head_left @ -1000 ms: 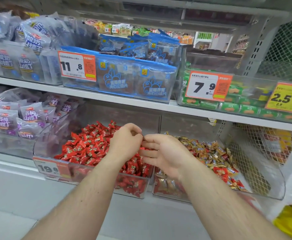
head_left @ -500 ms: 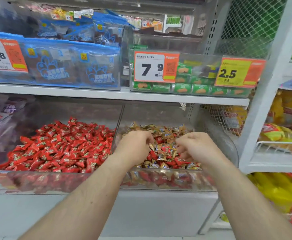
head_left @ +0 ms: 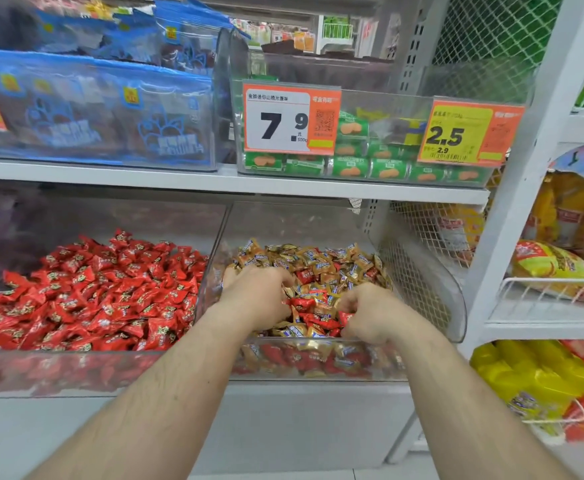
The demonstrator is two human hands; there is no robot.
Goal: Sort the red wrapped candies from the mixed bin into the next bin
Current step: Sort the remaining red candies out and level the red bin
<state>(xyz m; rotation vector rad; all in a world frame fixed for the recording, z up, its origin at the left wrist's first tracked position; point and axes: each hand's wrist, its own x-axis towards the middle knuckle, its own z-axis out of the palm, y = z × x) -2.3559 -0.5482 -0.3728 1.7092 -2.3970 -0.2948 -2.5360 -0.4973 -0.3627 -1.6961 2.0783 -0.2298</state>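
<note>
Two clear plastic bins stand side by side on the lower shelf. The mixed bin (head_left: 453, 306) on the right holds gold wrapped candies (head_left: 321, 261) with several red wrapped candies (head_left: 306, 303) among them. The left bin (head_left: 86, 372) is full of red candies (head_left: 103, 292). Both my hands are down in the mixed bin. My left hand (head_left: 259, 296) lies knuckles up on the pile with fingers curled into the candies. My right hand (head_left: 370, 313) pinches a red candy (head_left: 346, 318) at its fingertips. What my left fingers hold is hidden.
The shelf above (head_left: 235, 183) carries a bin of green packets (head_left: 370, 168) with price tags 7.9 (head_left: 290, 119) and 2.5 (head_left: 463, 135), and blue bags (head_left: 93, 109) to the left. A white upright post (head_left: 512, 216) and wire baskets of yellow bags (head_left: 557, 268) stand right.
Both hands moved from over the red bin to the mixed bin and sank into its pile. The view swung right and closer. My right fingers closed on a red candy.
</note>
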